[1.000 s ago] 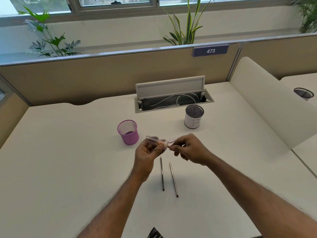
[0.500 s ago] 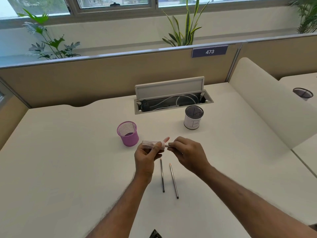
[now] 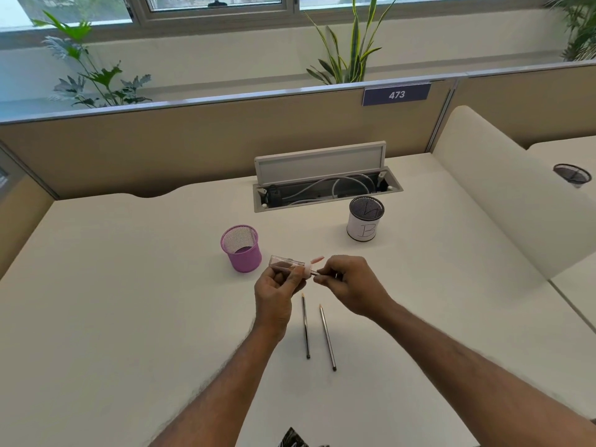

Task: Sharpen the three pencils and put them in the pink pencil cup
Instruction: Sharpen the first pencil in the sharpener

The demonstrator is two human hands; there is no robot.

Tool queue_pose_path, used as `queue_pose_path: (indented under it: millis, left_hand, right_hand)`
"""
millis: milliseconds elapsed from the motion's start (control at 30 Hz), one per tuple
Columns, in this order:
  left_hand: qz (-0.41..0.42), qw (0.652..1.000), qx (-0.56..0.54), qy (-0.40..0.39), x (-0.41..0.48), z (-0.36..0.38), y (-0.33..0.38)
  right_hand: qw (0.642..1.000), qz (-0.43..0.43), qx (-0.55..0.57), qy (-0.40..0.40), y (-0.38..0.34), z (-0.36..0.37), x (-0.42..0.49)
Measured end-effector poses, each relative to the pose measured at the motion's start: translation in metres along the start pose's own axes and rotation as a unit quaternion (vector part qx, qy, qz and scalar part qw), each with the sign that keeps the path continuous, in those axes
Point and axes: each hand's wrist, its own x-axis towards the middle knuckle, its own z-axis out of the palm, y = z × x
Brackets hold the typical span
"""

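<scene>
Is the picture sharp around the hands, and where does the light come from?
Head view: daylight from the windows behind the desk; soft shadows under the two lying pencils; left hand and right hand slightly soft; wide-angle lens bends the partition.

- A clear sharpener [image 3: 288, 263] is gripped by the left hand [image 3: 274, 293].
- A pencil [image 3: 322, 274] is held into it from 3 o'clock by the right hand [image 3: 351, 285].
- Two pencils [image 3: 305, 325] are laid at 6 o'clock; the pink pencil cup [image 3: 242, 247] stands at 10 o'clock.

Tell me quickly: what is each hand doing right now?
Left hand: closed around the clear sharpener.
Right hand: closed, pinching a pencil at the sharpener's mouth.
</scene>
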Motion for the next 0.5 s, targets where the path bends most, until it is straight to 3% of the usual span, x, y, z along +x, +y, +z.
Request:
queue_pose_path:
  millis: [133, 233, 333, 400, 500]
  left_hand:
    - [-0.005, 0.999, 0.005, -0.045, -0.001, -0.004, 0.002]
    - [-0.016, 0.996, 0.012, -0.086, -0.003, -0.006, 0.003]
    - [-0.016, 0.994, 0.022, -0.105, -0.003, -0.008, 0.001]
    - [-0.011, 0.995, 0.026, -0.097, -0.003, -0.007, 0.002]
    - [0.004, 0.998, 0.034, -0.048, -0.004, -0.004, 0.006]
  right_hand:
    - [0.981, 0.115, 0.125, -0.098, -0.008, -0.013, 0.005]
    - [0.927, 0.219, 0.243, -0.184, -0.009, -0.03, 0.009]
    - [0.89, 0.27, 0.274, -0.246, -0.006, -0.037, 0.011]
    - [0.892, 0.265, 0.273, -0.245, -0.004, -0.036, 0.009]
    - [0.927, 0.211, 0.252, -0.183, -0.004, -0.027, 0.006]
